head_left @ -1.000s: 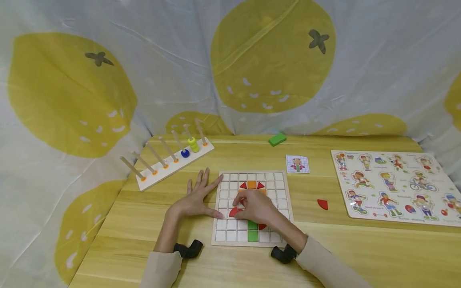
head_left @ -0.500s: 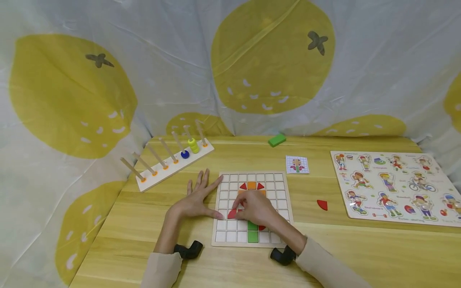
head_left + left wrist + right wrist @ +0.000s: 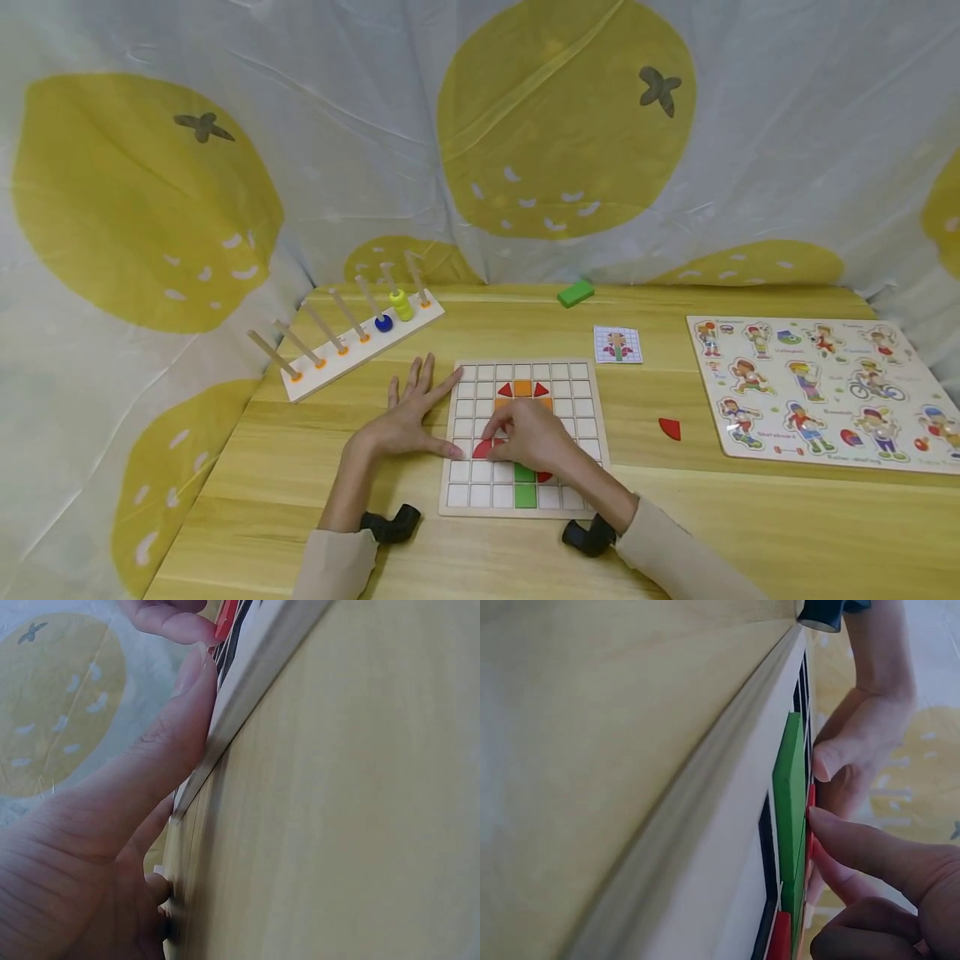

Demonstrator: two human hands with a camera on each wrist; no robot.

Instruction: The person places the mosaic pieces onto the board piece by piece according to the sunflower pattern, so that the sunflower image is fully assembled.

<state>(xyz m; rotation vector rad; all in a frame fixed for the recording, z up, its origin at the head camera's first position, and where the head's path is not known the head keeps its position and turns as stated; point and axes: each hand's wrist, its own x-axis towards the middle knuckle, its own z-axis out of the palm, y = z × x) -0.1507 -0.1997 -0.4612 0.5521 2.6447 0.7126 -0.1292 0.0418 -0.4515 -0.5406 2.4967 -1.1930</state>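
In the head view, a wooden grid board [image 3: 446, 487] lies on the table with orange, red and green pieces in some squares. My right hand [image 3: 534, 435] is over its middle, thumb and index finger pinching a red quarter-circle piece [image 3: 482, 449] at a left-hand square. The fingers hide part of that piece and the squares beneath. My left hand [image 3: 401, 423] spreads its fingers at the board's left side, the thumb resting on the edge. Two green squares [image 3: 525, 496] run down toward the near edge; the right wrist view shows a green piece [image 3: 786, 802] standing above the frame.
Another red quarter-circle piece [image 3: 671, 429] lies right of the board. Behind it are a small pattern card [image 3: 633, 354] and a green block [image 3: 575, 293]. A peg rack [image 3: 330, 371] with beads stands at back left, and a sports picture puzzle [image 3: 708, 400] lies at right.
The red quarter-circle piece has shifted slightly left and toward me in the right hand's pinch. The left hand stays at the board's edge.
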